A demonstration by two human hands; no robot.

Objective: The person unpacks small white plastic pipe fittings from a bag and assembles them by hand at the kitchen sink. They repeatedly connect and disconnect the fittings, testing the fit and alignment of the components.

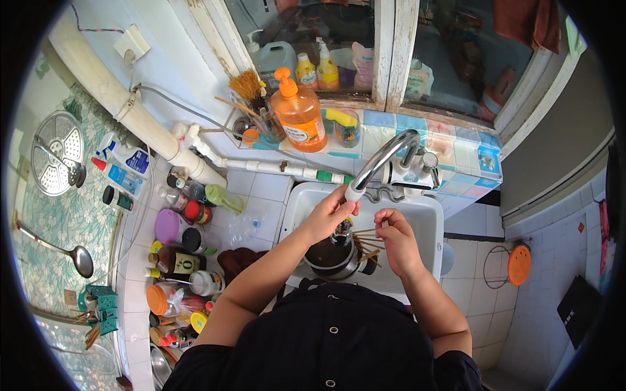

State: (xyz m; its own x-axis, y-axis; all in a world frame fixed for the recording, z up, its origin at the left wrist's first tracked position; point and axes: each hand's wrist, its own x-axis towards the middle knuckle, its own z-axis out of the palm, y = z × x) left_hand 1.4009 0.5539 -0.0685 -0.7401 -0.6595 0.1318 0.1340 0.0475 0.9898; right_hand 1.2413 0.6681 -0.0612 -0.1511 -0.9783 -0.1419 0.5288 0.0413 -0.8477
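Observation:
My left hand (pixel 328 219) is closed around the white tip of the curved chrome faucet (pixel 385 156). Just below it a dark pot (pixel 329 259) stands in the white sink (pixel 427 225), and what looks like clear running water (pixel 342 232) falls into it. Several thin wooden sticks, like chopsticks (pixel 370 242), lean out over the pot's right side. Beside their upper ends my right hand (pixel 399 242) is raised over the sink, its fingertips pinched together. Whatever it may hold is too small or hidden to make out.
An orange pump bottle (pixel 298 120) and a glass with a yellow sponge (pixel 344 124) stand on the tiled ledge behind the sink. Jars and bottles (pixel 189 260) crowd the counter at left. A ladle (pixel 79 259) hangs on the left wall. An orange round item (pixel 519 265) is at right.

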